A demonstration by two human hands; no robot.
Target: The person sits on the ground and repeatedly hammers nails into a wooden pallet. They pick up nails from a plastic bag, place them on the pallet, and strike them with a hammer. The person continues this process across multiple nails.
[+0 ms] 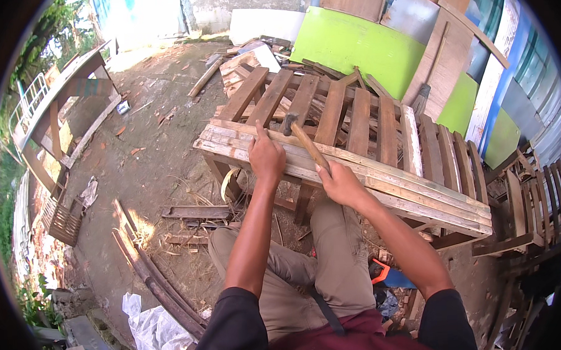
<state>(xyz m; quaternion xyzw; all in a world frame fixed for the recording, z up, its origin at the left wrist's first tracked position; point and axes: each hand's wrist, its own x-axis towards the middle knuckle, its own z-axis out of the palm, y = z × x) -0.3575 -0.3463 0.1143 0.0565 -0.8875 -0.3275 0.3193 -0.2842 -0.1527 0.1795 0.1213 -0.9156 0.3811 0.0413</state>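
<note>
My right hand (343,183) is closed around the wooden handle of a hammer (309,146). The hammer's dark metal head rests at or just above the top of several long wooden strips (380,174), which lie side by side along the near edge of a slatted wooden bench (334,110). To the left of the hammer head, my left hand (267,157) grips the strips near their left end, its index finger stretched across the top. The other fingers are partly hidden. Whether a nail sits under the hammer head is too small to tell.
Scrap boards (244,70) lie behind the bench, before a bright green panel (356,43). At left stand a wooden frame (56,116) and a plastic basket (61,219). Curved dark lengths (153,274) and a white sheet (156,327) lie on the ground. An orange-handled saw (380,271) is by my right leg.
</note>
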